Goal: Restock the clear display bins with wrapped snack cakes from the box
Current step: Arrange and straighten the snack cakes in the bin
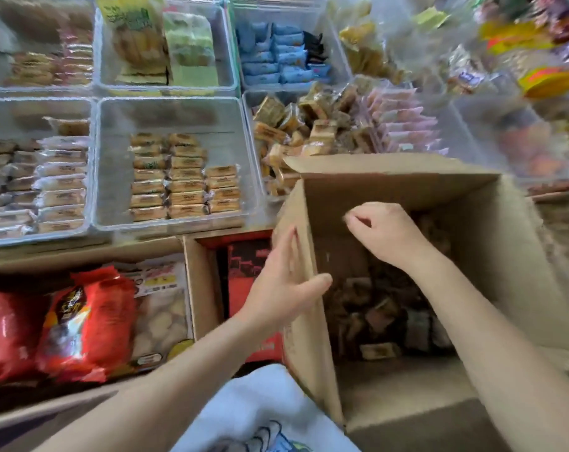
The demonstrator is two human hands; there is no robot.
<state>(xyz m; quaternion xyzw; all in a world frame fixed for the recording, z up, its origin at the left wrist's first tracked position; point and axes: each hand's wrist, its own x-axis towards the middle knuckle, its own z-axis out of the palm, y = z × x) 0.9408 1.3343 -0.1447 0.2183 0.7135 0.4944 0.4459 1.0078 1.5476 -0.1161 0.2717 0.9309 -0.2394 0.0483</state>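
While my left hand (286, 282) grips the stiff wall of the brown cardboard box (491, 256) at lower right, glossy wrapped snack cakes (377, 321) lie inside; my right hand (387, 234) hangs curled above them, grasping nothing I can see.

The cardboard box (472, 243) fills the lower right of the frame, open at the top, with wrapped snack cakes (379, 316) lying in its bottom. The left hand (284, 282) grips the box's left wall, thumb inside; the right hand (386, 231) hangs inside the opening. Left of the box, in the centre left of the frame, a clear bin (113, 164) holds rows of cakes (182, 177) (three columns). More bins lie above and to either side. Bagged snacks (81, 324) sit at lower left, beneath the bins.
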